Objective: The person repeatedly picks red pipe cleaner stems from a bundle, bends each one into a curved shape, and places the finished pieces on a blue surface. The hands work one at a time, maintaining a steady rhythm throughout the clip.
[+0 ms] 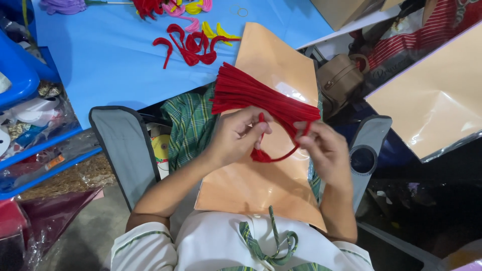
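A: Fuzzy red pipe cleaner (275, 156), bent into a loop; left hand (235, 136) and right hand (325, 149) fingers pinch its ends.

B: Position: over glossy tan paper (261, 185) on the lap, straight red bundle (256, 95) just beyond.

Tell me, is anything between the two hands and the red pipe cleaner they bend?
Nothing visible. The left hand and right hand both pinch the red pipe cleaner directly, above the orange sheet.

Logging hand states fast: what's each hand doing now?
Left hand: closed, pinching the red pipe cleaner.
Right hand: closed on the same pipe cleaner's other end.
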